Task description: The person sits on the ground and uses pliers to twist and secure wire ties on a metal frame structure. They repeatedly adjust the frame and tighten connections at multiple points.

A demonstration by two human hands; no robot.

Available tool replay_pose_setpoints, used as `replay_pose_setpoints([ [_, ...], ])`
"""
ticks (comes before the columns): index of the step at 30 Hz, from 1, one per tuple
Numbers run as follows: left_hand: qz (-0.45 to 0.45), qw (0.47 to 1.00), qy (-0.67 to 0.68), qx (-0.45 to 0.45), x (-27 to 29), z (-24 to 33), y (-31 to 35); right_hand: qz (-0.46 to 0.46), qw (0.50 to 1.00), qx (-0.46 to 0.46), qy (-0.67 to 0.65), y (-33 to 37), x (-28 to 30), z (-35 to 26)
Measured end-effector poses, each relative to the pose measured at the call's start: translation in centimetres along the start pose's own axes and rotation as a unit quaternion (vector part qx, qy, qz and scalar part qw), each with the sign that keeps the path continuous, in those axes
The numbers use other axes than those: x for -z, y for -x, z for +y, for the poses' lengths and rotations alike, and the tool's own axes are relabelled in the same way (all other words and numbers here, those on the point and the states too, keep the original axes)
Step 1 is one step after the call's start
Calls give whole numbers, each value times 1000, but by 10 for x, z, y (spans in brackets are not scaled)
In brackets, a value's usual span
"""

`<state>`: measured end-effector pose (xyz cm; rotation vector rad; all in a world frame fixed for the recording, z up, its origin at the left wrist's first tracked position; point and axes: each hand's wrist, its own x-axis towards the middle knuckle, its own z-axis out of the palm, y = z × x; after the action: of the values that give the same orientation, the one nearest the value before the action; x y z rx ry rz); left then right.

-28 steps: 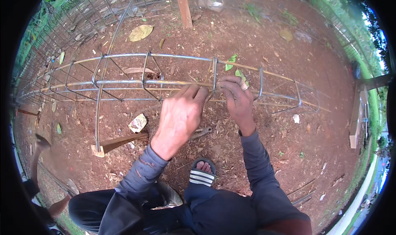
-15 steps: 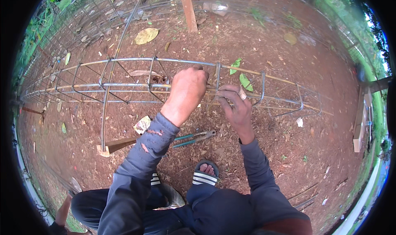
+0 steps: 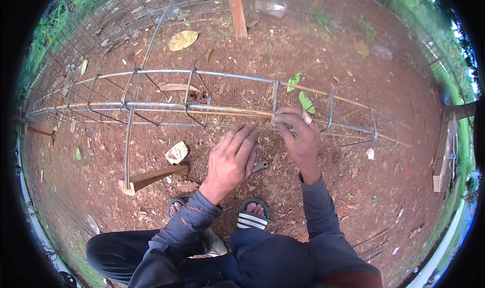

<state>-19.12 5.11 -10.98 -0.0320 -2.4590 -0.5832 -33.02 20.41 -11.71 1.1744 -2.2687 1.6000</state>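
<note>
A long rebar cage (image 3: 166, 106) of steel bars and square stirrups runs across in front of me. My right hand (image 3: 301, 139), with a ring on one finger, pinches a stirrup (image 3: 276, 97) at its lower corner, where it meets a bar. Just below the lower bars is my left hand (image 3: 230, 159), its fingers pressed together; anything between the fingertips is too small to make out. Pliers (image 3: 260, 166) lie on the soil beside my left hand, which covers most of them; only the jaw end shows.
A wooden stake (image 3: 159, 178) and a crumpled wrapper (image 3: 176, 153) are left of my hands. An upright wooden post (image 3: 237, 12) stands beyond the cage, with more steel mesh (image 3: 108, 22) at the far left. My sandalled foot (image 3: 253, 212) is on the soil below.
My left hand has come down from the cage's bars toward me and now covers the pliers' teal handles. The right hand stays at the same stirrup corner; the view has shifted slightly.
</note>
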Motion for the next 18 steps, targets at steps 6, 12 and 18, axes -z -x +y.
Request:
replay_pose_setpoints([
  [6,-20,997,-70,41,-35,-25,20,-19,998,-47,-28,-10,5,-8],
  [12,7,983,-171,66,-70,-28,24,-51,998,-27,-11,-20,14,-14],
  [18,26,994,-88,61,-83,-22,0,-64,997,-29,3,-13,13,-12],
])
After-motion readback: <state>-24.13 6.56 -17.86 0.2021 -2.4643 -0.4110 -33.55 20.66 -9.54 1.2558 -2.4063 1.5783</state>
